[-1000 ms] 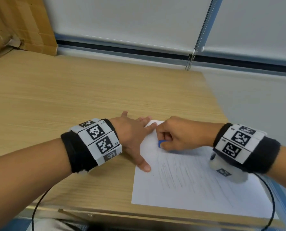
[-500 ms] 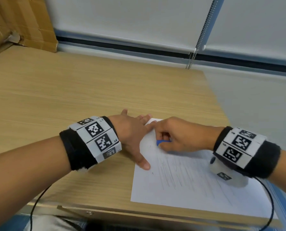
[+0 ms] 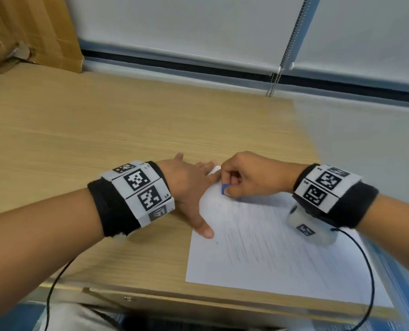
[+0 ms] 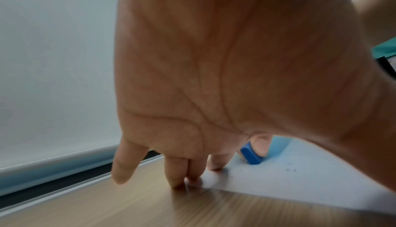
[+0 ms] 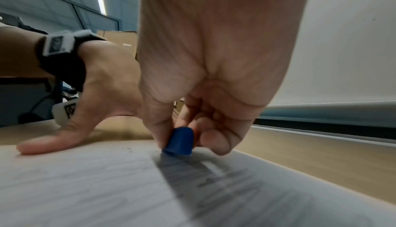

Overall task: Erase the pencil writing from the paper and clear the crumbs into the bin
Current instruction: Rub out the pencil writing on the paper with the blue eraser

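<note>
Paper point(image 3: 265, 247): a white sheet lying flat on the wooden desk point(image 3: 103, 130), at the desk's near right part, its near edge close to the desk's front edge. Faint pencil lines run across most of the sheet; blurred, not readable.

Right hand point(image 3: 248, 177): over the paper's far left corner, fingers curled, thumb and fingertips pinching a small blue eraser point(image 3: 225, 188). In the right wrist view the eraser point(image 5: 179, 141) stands nearly upright with its lower end touching the sheet point(image 5: 107, 188), just at the start of the pencil lines.

Left hand point(image 3: 191, 185): flat, fingers straight and spread, pressing down at the paper's left edge. Thumb lies on the sheet's left margin, nearer the front than the eraser; fingertips reach the far left corner. In the left wrist view the fingertips point(image 4: 216, 163) touch the paper's corner point(image 4: 300, 179) and the desk point(image 4: 107, 205) beside it, little finger lifted clear of the surface. The eraser point(image 4: 250, 154) sits just beyond them, on the sheet.

Crumbs point(image 4: 290, 169): a few dark specks on the paper, beside the eraser, between it and the left thumb. Also visible in the right wrist view point(image 5: 128, 148).

Away from the paper: cardboard box point(image 3: 31, 32) at the desk's far left corner. Roller blind point(image 3: 186, 27) with a bead chain point(image 3: 287, 48) behind the desk. Both wrists wear black bands with printed marker tags.
</note>
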A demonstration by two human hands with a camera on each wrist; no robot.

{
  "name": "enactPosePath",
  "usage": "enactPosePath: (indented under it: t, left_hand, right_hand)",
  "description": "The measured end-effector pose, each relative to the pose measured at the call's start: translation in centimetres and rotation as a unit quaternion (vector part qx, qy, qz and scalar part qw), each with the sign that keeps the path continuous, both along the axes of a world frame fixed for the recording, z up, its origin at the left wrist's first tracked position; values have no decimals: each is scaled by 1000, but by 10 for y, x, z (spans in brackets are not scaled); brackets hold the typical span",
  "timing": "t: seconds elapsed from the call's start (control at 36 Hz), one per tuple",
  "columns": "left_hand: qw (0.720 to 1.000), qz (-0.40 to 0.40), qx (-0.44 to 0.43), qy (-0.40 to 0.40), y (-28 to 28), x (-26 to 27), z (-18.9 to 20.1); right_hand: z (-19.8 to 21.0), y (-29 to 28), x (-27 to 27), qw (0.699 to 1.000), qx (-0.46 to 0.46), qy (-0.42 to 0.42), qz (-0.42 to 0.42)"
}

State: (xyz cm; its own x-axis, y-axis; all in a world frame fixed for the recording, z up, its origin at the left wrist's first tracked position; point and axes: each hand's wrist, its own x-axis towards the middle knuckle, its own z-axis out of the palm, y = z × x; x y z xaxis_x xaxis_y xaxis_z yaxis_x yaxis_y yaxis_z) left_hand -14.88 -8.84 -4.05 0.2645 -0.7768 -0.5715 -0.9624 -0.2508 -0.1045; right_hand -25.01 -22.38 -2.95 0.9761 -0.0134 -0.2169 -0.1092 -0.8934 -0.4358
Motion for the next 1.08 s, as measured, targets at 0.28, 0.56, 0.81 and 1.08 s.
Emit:
enactPosePath:
  t: [0.28, 0.56, 0.81, 1.08]
  left_hand:
    - [1000, 8, 15, -1, 0, -1, 2]
    - [1000, 14, 15, 0, 1, -1, 2]
    - [1000, 16, 24, -7, 1, -3, 4]
    - [1000, 22, 20, -2, 3, -4, 5]
  right_hand:
    - [2, 9, -1, 998, 32, 47, 24]
    - [2, 19, -23, 984, 101, 140, 50]
    - [1, 32, -31, 986, 74, 132, 63]
    - [1, 29, -29, 986, 63, 137, 69]
